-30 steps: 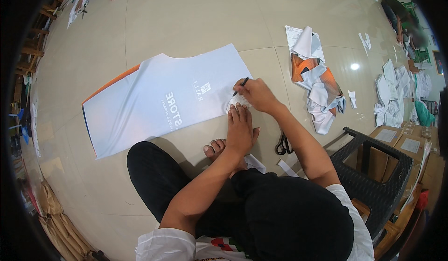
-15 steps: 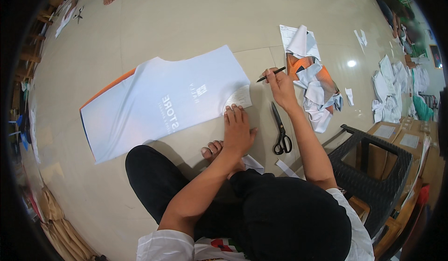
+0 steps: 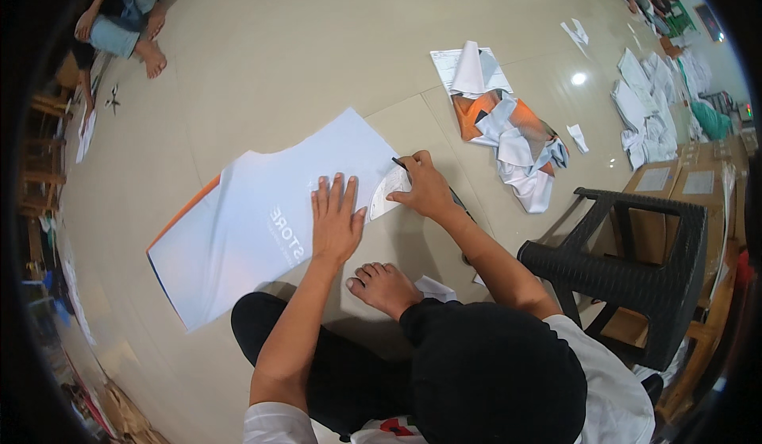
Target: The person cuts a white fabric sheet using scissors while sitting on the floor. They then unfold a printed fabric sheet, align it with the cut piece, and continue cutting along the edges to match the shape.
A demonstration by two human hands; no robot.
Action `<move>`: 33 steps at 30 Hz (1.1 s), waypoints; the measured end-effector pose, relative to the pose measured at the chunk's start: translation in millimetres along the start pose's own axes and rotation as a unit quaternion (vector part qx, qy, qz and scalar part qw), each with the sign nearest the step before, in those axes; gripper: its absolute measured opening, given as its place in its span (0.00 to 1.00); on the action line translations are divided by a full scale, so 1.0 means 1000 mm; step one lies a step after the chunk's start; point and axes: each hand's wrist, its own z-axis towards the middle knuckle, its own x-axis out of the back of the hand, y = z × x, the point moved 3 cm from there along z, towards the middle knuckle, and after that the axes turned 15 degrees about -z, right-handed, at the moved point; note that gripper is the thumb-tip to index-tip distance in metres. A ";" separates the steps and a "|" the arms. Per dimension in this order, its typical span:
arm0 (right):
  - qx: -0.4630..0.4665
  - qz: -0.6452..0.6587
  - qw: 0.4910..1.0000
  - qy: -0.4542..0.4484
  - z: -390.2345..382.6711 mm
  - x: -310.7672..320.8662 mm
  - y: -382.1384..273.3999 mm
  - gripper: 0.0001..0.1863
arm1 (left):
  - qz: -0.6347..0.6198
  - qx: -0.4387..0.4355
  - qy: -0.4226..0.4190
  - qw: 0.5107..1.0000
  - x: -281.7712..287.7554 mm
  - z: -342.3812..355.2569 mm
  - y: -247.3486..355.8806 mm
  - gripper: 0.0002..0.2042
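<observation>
A pale fabric piece (image 3: pixel 222 249) with orange along its left edge and faint lettering lies on the floor. My left hand (image 3: pixel 336 226) rests flat on it, fingers spread. At the fabric's right corner is a small curved white paper piece (image 3: pixel 383 198) with markings. My right hand (image 3: pixel 425 184) grips a slim black pen (image 3: pixel 400 163), its thumb on or at the paper. Black scissors (image 3: pixel 462 204) lie mostly hidden under my right forearm. My bare foot (image 3: pixel 381 285) is just below the fabric.
Crumpled orange and white scraps (image 3: pixel 516 146) lie on a printed sheet (image 3: pixel 444 63) to the right, near a black plastic stool (image 3: pixel 611 246), cardboard boxes (image 3: pixel 690 186) and white cloth piles (image 3: pixel 643 107). Other people are at upper left (image 3: pixel 127 27) and upper right (image 3: pixel 659 3).
My left hand has slid left off the paper piece onto the fabric. My right hand, raised aside half a second ago, has returned to the paper with the pen. The view has shifted.
</observation>
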 end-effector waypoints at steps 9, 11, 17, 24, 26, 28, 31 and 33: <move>-0.025 0.076 0.996 0.029 -0.014 0.017 0.044 0.31 | 0.091 0.003 -0.077 0.993 -0.004 0.003 -0.020 0.36; -0.023 0.114 0.990 0.080 -0.034 0.037 0.050 0.26 | 0.088 0.004 -0.075 0.993 -0.006 0.003 -0.019 0.36; -0.156 0.133 0.949 0.239 -0.173 0.237 -0.013 0.15 | 0.056 -0.001 0.001 0.998 0.027 0.018 -0.042 0.36; -0.221 -0.066 0.753 0.616 -0.354 0.428 0.024 0.17 | 0.141 0.094 -0.007 0.985 0.099 0.023 -0.127 0.40; -0.275 -0.100 0.782 0.550 -0.395 0.453 0.093 0.18 | 0.154 0.100 -0.002 0.983 0.109 0.015 -0.134 0.41; -0.300 -0.058 0.809 0.502 -0.434 0.469 0.180 0.18 | 0.154 0.104 0.002 0.983 0.101 0.015 -0.134 0.41; -0.390 -0.188 0.800 0.416 -0.459 0.473 0.245 0.20 | 0.154 0.116 0.010 0.981 0.094 0.012 -0.134 0.41; -0.414 -0.214 0.789 0.400 -0.459 0.460 0.260 0.21 | 0.153 0.131 0.017 0.979 0.095 0.008 -0.135 0.41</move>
